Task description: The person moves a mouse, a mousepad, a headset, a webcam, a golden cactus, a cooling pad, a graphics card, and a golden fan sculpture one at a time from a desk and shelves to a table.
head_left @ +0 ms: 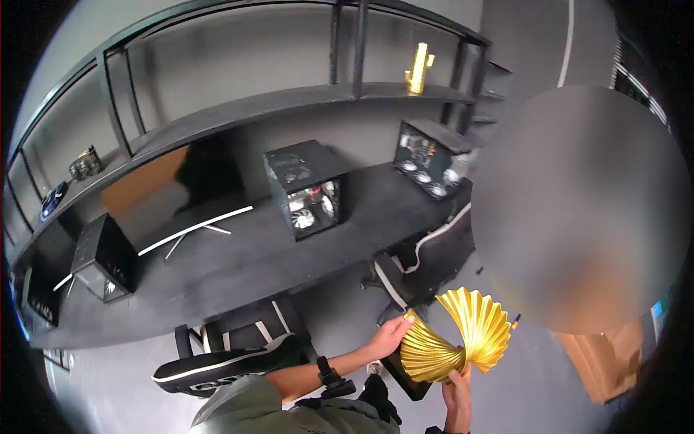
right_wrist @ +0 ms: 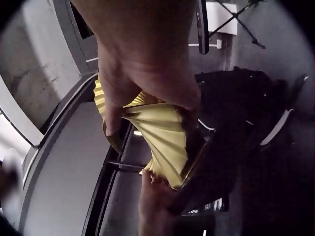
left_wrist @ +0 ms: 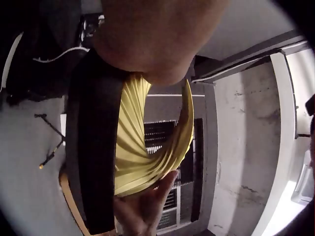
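Observation:
A gold pleated ornament (head_left: pixel 481 329), fanned out like a shell on two sides, is held in front of the body. A flat black base (head_left: pixel 413 387) shows beneath it, seen as a dark slab (left_wrist: pixel 93 147) in the left wrist view. My left hand (head_left: pixel 390 338) pinches the upper corner of the left fan, thumb and fingers at its edge. Lower down, my right hand (head_left: pixel 457 394) grips the ornament near its narrow middle. From the right wrist, the gold folds (right_wrist: pixel 162 132) spread between my right hand (right_wrist: pixel 142 69) and left hand (right_wrist: pixel 158 206).
A long black desk (head_left: pixel 238 271) carries several computer cases (head_left: pixel 307 192) and a monitor (head_left: pixel 181 195). Above it, a shelf (head_left: pixel 289 101) holds a gold cactus figure (head_left: pixel 418 69). Black chairs (head_left: pixel 238 354) stand before the desk. A brown cardboard box (head_left: pixel 607 362) is at the right.

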### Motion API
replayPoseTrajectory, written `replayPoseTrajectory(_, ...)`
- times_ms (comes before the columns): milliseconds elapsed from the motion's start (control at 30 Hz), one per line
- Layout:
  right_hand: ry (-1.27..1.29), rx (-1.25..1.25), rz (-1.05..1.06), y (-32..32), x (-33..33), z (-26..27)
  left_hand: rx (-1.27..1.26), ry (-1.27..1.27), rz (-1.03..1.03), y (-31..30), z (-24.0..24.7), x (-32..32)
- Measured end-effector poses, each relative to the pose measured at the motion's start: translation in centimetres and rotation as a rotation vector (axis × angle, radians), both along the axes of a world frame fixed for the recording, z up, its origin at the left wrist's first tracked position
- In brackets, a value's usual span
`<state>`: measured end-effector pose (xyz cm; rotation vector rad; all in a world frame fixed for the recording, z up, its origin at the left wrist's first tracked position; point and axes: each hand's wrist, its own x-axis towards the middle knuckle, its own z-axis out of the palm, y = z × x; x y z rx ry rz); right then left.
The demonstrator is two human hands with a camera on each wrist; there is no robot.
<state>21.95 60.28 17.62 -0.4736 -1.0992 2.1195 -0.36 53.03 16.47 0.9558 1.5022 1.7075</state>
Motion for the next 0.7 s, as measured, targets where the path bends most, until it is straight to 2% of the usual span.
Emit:
replayPoseTrajectory(100,-0.088,-0.082,0.072,5.3,-5.8,1.2,0.009,-0.033,0.147,2.3,-1.0,-3.9)
replayPoseTrajectory(167,-0.066,-0.095,0.149,9.0,-10.0,1.1,-0.075,0.057,0.277,2.5,1.6,-6.4)
replayPoseTrajectory(233,-0.139,0.0,0.27,11.7,-14.5,2.1,0.012,0.021,0.396,2.9,2.5,-8.5)
replayPoseTrajectory(333,-0.12,0.024,0.471,14.5,-21.3,2.1,0.12,-0.037,0.549,2.2,2.5,-11.0)
replayPoseTrajectory(467,-0.122,0.07,0.728,14.4,-29.1,1.9,0.13,0.002,0.819,-0.6,4.4,-12.1)
replayPoseTrajectory(567,-0.066,0.2,0.873,12.4,-34.0,3.0,0.141,0.043,0.907,-3.1,7.6,-13.0)
replayPoseTrajectory(633,0.031,0.142,0.963,11.3,-37.0,2.9,0.167,-0.005,0.89,-4.9,8.2,-13.8)
replayPoseTrajectory(700,0.038,0.109,0.935,8.9,-39.8,5.0,0.184,0.041,0.981,-6.7,9.0,-13.9)
